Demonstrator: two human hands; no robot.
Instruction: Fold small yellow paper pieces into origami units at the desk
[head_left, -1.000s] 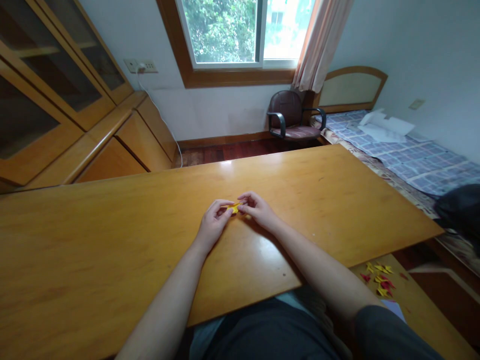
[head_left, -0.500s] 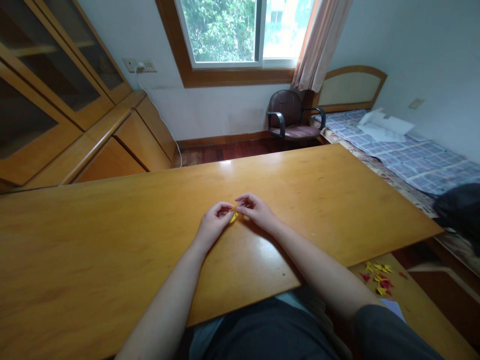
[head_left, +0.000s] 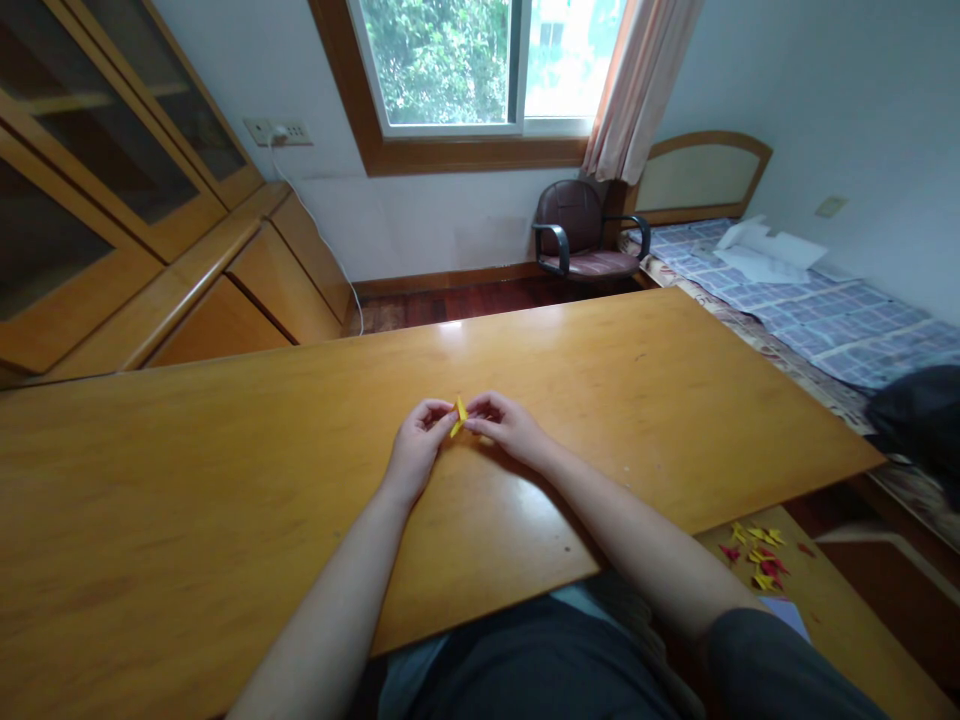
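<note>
A small yellow origami crane is held above the wooden table, between my two hands. My left hand pinches its left side with thumb and fingers. From the other side, my right hand has thumb and fingertips closed at the crane's right edge. The fingers cover part of the folded paper, so its full shape is hard to make out. Both forearms reach in over the near edge of the table.
On a lower surface at the right lie several yellow and red origami cranes beside a pale paper sheet. A brown armchair stands beyond the table, a bed at the right, a cabinet at the left.
The yellow crane has turned more upright and shifted slightly left, and more of it shows. My left hand has moved a little left; my right hand's fingers have come closer together.
</note>
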